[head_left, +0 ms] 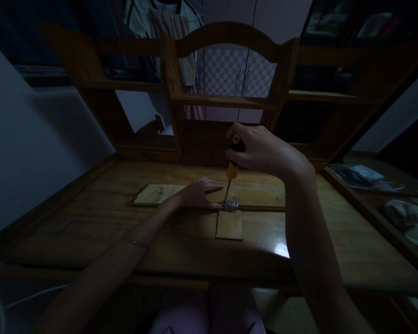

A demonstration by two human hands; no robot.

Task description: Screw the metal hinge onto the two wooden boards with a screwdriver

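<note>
My right hand (252, 146) is wrapped round the yellow and black handle of a screwdriver (232, 170). Its shaft slants down, the tip meeting a small metal hinge (230, 204). The hinge lies where a long wooden strip (261, 195) and a small square wooden piece (229, 225) come together. Flat on the long strip, my left hand (200, 192) has its fingers stretched out, with the thumb touching the hinge's left end. Whether a screw sits under the tip is too small to tell.
The wooden desk (132, 250) carries a shelf unit (170, 83) along its back. To the right, beyond a raised wooden edge, lie a plastic packet (367, 173) and crumpled cloth (409, 218). A small thin strip (64, 226) rests on the left part of the desk.
</note>
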